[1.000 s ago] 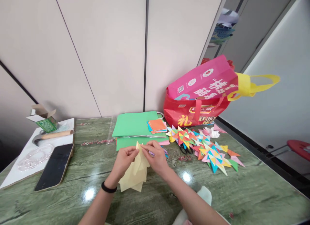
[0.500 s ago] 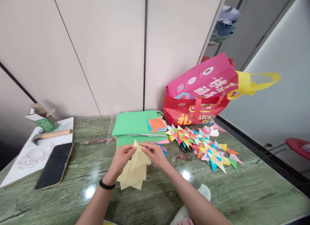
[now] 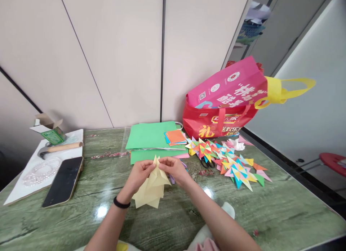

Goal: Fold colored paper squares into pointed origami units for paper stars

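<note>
Between my hands is a sheet of pale yellow paper (image 3: 156, 178) with creases and a pointed, folded top. My left hand (image 3: 142, 173) pinches the left side of that point, thumb against fingers. From the other side my right hand (image 3: 174, 168) pinches it too, close beside the left thumb. Below the held sheet, more pale yellow paper (image 3: 148, 198) with pointed corners lies on the table, partly covered by it. Just beyond my hands is a stack of green paper (image 3: 151, 137), with small orange and blue square sheets (image 3: 175, 136) on its right end.
Many-coloured folded paper pieces (image 3: 238, 168) spread over the right side, with dark-handled scissors (image 3: 207, 163) partly under them. Red and pink gift bags (image 3: 221, 116) stand behind. On the left are a phone (image 3: 63, 180), a hammer (image 3: 61, 148), clear beads (image 3: 41, 171) and a small open box (image 3: 51, 130).
The paper's top has been drawn together into a narrower, upright fold, and its right side now flares outward. Both hands shifted slightly right. The whole view moved a little.
</note>
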`<state>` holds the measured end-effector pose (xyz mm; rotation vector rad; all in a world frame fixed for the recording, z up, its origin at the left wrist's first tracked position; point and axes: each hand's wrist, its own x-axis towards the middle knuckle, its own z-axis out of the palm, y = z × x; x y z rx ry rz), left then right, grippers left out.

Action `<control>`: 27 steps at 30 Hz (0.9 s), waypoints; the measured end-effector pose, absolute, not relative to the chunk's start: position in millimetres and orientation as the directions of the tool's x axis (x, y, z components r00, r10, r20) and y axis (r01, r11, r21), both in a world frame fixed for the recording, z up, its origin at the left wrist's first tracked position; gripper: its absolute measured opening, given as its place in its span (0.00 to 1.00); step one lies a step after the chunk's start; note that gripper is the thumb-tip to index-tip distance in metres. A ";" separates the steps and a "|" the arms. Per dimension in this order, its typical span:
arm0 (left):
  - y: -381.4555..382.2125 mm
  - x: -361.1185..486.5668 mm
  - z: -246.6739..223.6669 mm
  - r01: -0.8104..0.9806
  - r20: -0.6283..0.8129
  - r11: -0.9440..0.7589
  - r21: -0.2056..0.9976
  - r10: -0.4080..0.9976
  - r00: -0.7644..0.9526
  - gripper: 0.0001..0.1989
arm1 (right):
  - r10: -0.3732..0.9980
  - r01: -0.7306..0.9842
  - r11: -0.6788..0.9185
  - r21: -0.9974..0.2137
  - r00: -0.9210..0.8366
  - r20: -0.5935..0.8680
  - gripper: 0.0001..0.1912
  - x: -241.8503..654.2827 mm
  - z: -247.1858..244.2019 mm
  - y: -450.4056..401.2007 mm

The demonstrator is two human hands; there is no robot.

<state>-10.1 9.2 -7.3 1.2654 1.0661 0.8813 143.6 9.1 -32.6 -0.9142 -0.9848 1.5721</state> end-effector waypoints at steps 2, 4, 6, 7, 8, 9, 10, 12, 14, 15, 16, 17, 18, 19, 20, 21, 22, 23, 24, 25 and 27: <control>8.9 -9.2 -9.0 0.056 -0.120 0.108 0.993 0.946 0.301 0.17 | 0.980 -0.363 -0.149 -0.920 -0.178 -0.088 0.17 143.6 -31.8 9.2; 8.3 -8.6 -9.4 0.055 -0.125 0.114 0.992 0.949 0.288 0.17 | 0.980 -0.356 -0.155 -0.921 -0.174 -0.098 0.18 144.3 -31.8 9.7; 7.6 -8.1 -8.5 0.062 -0.135 0.123 0.990 0.954 0.268 0.16 | 0.976 -0.345 -0.170 -0.923 -0.188 -0.110 0.19 145.4 -32.7 10.3; 7.3 -7.9 -7.7 0.068 -0.138 0.125 0.990 0.955 0.262 0.16 | 0.973 -0.339 -0.180 -0.923 -0.201 -0.115 0.19 146.0 -33.4 10.7; 7.0 -7.6 -7.0 0.074 -0.139 0.124 0.990 0.955 0.262 0.16 | 0.969 -0.334 -0.188 -0.924 -0.214 -0.120 0.20 146.7 -34.3 11.0; 6.8 -7.2 -6.4 0.078 -0.138 0.121 0.990 0.954 0.266 0.16 | 0.966 -0.327 -0.195 -0.925 -0.226 -0.124 0.20 147.3 -35.2 11.3; 6.6 -6.9 -5.9 0.079 -0.136 0.118 0.990 0.952 0.274 0.16 | 0.964 -0.318 -0.198 -0.927 -0.235 -0.125 0.20 147.7 -36.1 11.6; 6.5 -6.2 -5.8 0.080 -0.135 0.117 0.990 0.948 0.288 0.16 | 0.963 -0.298 -0.194 -0.935 -0.237 -0.124 0.19 148.4 -37.2 12.1; 6.4 -6.0 -6.5 0.082 -0.131 0.111 0.990 0.948 0.292 0.16 | 0.966 -0.283 -0.180 -0.942 -0.233 -0.114 0.19 148.7 -36.8 12.4; 6.5 -6.1 -6.9 0.086 -0.127 0.106 0.991 0.949 0.289 0.16 | 0.967 -0.280 -0.173 -0.944 -0.232 -0.108 0.18 149.0 -36.0 12.4; 6.5 -6.4 -7.2 0.092 -0.121 0.099 0.991 0.952 0.282 0.16 | 0.967 -0.280 -0.169 -0.945 -0.232 -0.104 0.18 149.3 -34.9 12.3; 6.5 -6.9 -7.3 0.098 -0.115 0.091 0.991 0.955 0.274 0.16 | 0.966 -0.282 -0.170 -0.944 -0.236 -0.103 0.18 149.7 -33.5 12.0; 6.5 -7.4 -7.2 0.103 -0.110 0.085 0.991 0.957 0.268 0.16 | 0.965 -0.285 -0.172 -0.943 -0.241 -0.103 0.17 150.3 -32.0 11.7; 6.5 -7.8 -6.8 0.107 -0.110 0.084 0.991 0.958 0.265 0.16 | 0.963 -0.288 -0.175 -0.942 -0.247 -0.104 0.17 151.0 -30.6 11.5; 6.4 -8.2 -6.2 0.107 -0.112 0.087 0.991 0.958 0.263 0.16 | 0.962 -0.288 -0.178 -0.941 -0.254 -0.104 0.17 151.8 -29.3 11.3; 6.2 -8.4 -5.4 0.104 -0.117 0.093 0.990 0.957 0.264 0.16 | 0.960 -0.283 -0.178 -0.942 -0.260 -0.104 0.16 152.6 -28.4 11.2; 6.0 -8.4 -4.5 0.100 -0.124 0.101 0.990 0.956 0.266 0.16 | 0.959 -0.275 -0.177 -0.945 -0.264 -0.102 0.16 153.4 -27.8 11.2; 5.7 -8.3 -3.6 0.097 -0.133 0.110 0.989 0.955 0.267 0.16 | 0.959 -0.266 -0.173 -0.948 -0.267 -0.100 0.16 154.1 -27.6 11.3; 5.4 -8.0 -2.7 0.094 -0.141 0.120 0.988 0.954 0.266 0.16 | 0.958 -0.257 -0.169 -0.952 -0.268 -0.098 0.16 154.6 -27.6 11.5; 5.2 -7.7 -2.0 0.091 -0.150 0.130 0.987 0.952 0.265 0.16 | 0.958 -0.248 -0.167 -0.954 -0.269 -0.098 0.16 154.9 -27.8 11.8; 4.9 -7.1 -1.4 0.084 -0.163 0.145 0.986 0.949 0.268 0.16 | 0.958 -0.239 -0.167 -0.957 -0.270 -0.099 0.16 155.0 -28.5 12.3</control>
